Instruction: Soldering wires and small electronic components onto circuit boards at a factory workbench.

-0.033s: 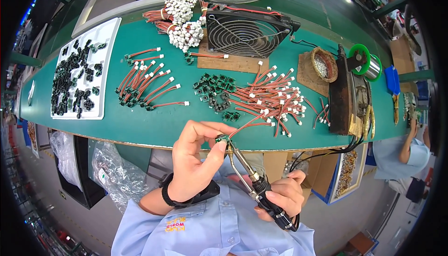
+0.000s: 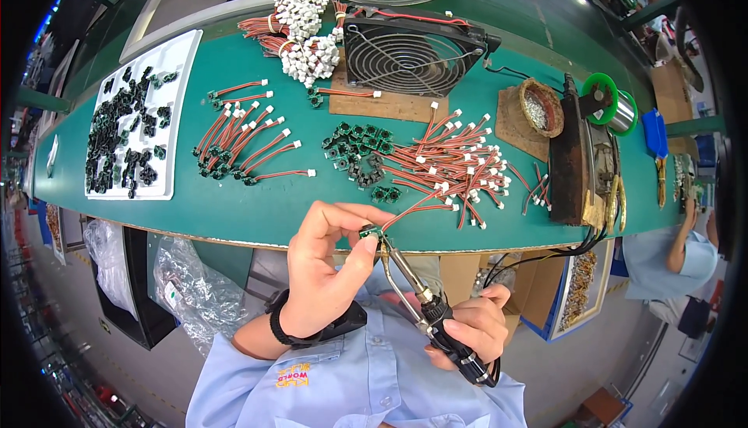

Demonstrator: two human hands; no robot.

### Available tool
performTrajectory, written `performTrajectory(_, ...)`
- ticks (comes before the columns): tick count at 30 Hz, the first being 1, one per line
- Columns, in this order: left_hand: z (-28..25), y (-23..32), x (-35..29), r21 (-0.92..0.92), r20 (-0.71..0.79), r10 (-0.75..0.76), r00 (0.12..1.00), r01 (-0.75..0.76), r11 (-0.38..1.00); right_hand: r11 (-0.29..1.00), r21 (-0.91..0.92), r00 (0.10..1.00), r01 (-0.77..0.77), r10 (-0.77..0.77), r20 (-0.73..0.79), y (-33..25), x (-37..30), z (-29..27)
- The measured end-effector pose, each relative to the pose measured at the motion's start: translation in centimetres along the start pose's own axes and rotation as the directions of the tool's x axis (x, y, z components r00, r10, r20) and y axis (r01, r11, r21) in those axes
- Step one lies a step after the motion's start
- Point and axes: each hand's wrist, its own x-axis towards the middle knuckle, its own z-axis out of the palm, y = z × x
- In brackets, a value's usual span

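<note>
My left hand (image 2: 326,260) pinches a small green circuit board (image 2: 369,232) between thumb and fingertips, just off the table's front edge. My right hand (image 2: 477,327) grips the black handle of a soldering iron (image 2: 425,294) with a thin metal tube alongside its barrel. The iron's tip meets the board at its right side, where a red-and-black wire lead (image 2: 409,214) reaches it. The exact joint is too small to make out. Beyond my hands lie a heap of wire leads with white plugs (image 2: 460,163) and a cluster of loose green boards (image 2: 354,147).
Boards with wires attached (image 2: 234,147) lie left of centre, beside a white tray (image 2: 181,77) of dark parts. A fan (image 2: 413,58) stands at the back near bundled leads (image 2: 300,30). To the right are a round dish (image 2: 543,108), a solder spool (image 2: 622,114) and a dark metal box (image 2: 571,167).
</note>
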Motion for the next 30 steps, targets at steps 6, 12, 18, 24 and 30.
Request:
performTrajectory(6, 0.1, 0.0, 0.0, 0.005, 0.000, 0.007, 1.000, -0.007, 1.000, 1.000, -0.008, 1.000, -0.011, 0.011, 0.005, -0.1, 0.0, -0.3)
performTrajectory(12, -0.2, 0.4, -0.1, 0.116, 0.058, -0.011, 0.998, 0.004, 0.993, 1.000, -0.024, 1.000, -0.011, 0.011, -0.003, -0.1, 0.3, -0.5)
performTrajectory(18, -0.2, 0.8, 0.2, 0.115, 0.050, -0.045, 0.998, 0.039, 0.993, 0.999, 0.037, 0.999, -0.002, 0.004, -0.054, 1.5, -0.2, -1.4)
performTrajectory(24, -0.7, 1.5, 0.6, -0.308, 0.169, -0.359, 0.918, 0.395, 0.866, 0.937, 0.106, 0.778, -0.334, 0.337, -0.530, 5.6, 2.7, 0.0)
performTrajectory(30, -1.5, 1.4, 0.8, -0.414, 0.340, -0.353, 0.872, 0.475, 0.776, 0.853, -0.028, 0.784, -0.521, 0.466, -0.411, 8.4, 5.3, -0.2)
